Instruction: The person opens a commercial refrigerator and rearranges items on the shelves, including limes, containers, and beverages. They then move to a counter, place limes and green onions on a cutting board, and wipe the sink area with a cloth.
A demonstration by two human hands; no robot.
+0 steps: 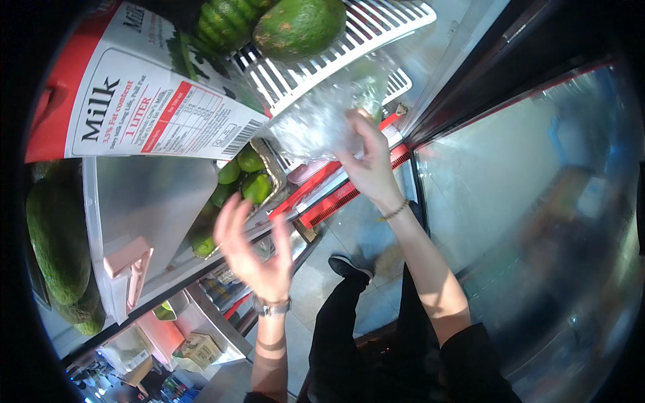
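My right hand (370,156) pinches a clear plastic bag (312,123) between thumb and fingers. The crinkled bag lies against the front of a white wire shelf (322,80), and something green shows dimly through its far end. My left hand (254,247), slightly blurred, has its fingers apart and holds nothing. It is nearest to a woven basket (274,169) of green limes (257,187), which its fingers partly overlap in the picture. A large red and white milk carton (166,101) bearing print stands left of the bag.
Large green avocados (302,27) rest on the wire shelf. Dark green squash-like produce (58,242) lies at far left, beside a translucent bin with a pink handle (128,272). The glass door (494,166) stands swung out at right. A counter with containers (196,347) is lower left.
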